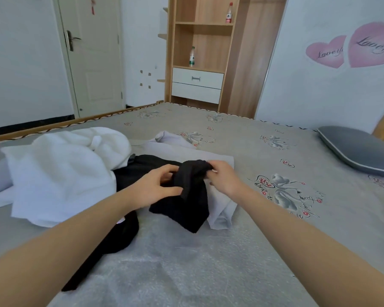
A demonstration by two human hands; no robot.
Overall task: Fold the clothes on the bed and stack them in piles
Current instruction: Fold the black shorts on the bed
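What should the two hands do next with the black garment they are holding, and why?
Probably lift it and pull the hands apart to spread it flat. The left hand and right hand both grip the black garment, which is bunched between them, with the rest lying crumpled over the pale grey cloth. Nothing on the bed looks folded yet.

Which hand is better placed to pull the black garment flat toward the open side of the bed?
Probably the right hand: it pinches the raised end of the black garment beside bare bed. The left hand sits against the white pile.
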